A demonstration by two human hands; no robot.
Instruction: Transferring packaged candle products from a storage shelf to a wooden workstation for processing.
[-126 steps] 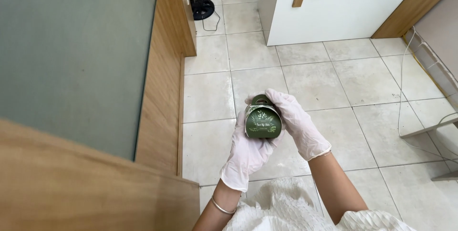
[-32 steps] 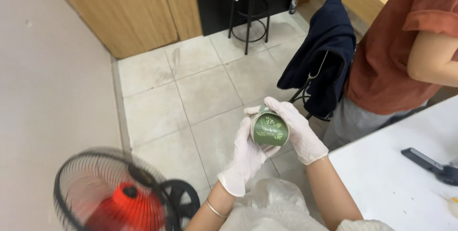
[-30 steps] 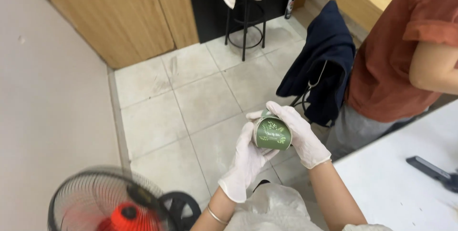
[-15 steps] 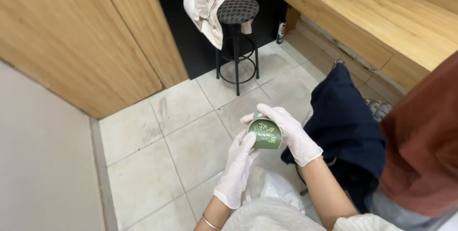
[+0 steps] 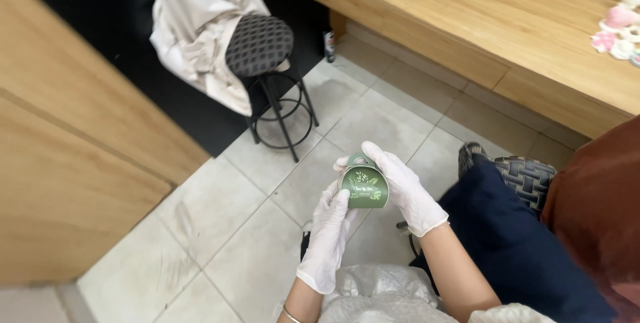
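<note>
Head view, looking down: nearest the camera lies one crumpled clear plastic bag (image 5: 380, 293) at the bottom edge, between the person's two forearms. Just above it, two hands in white gloves meet around one small green mug (image 5: 364, 186) with a pale leaf pattern on its side. The left hand (image 5: 330, 233) comes up from below, its fingers pressed against the mug's lower left side. The right hand (image 5: 403, 190) wraps over the top and right side, fingers curled round the mug near its handle. Both hands are closed on the mug, which is held in the air above the tiled floor (image 5: 220, 230), well clear of any surface. A thin bracelet (image 5: 289, 314) shows on the left wrist.

To the right, just beside the right forearm, one dark blue garment (image 5: 513, 250) hangs over what looks like a seat with a woven dark cushion (image 5: 523, 175). Another person's rust-coloured sleeve (image 5: 600, 216) fills the right edge.

Farther off stands one black metal stool (image 5: 267, 70) with a patterned round cushion; one pale cloth (image 5: 197, 23) is draped over and behind it. On the left runs a wooden panel (image 5: 73, 163). At the top right is one long wooden bench (image 5: 493, 30), with a small cluster of pink and white items (image 5: 620, 26) on its far right end, too small to count. One small dark bottle (image 5: 329, 38) stands on the floor by the bench's foot.
</note>
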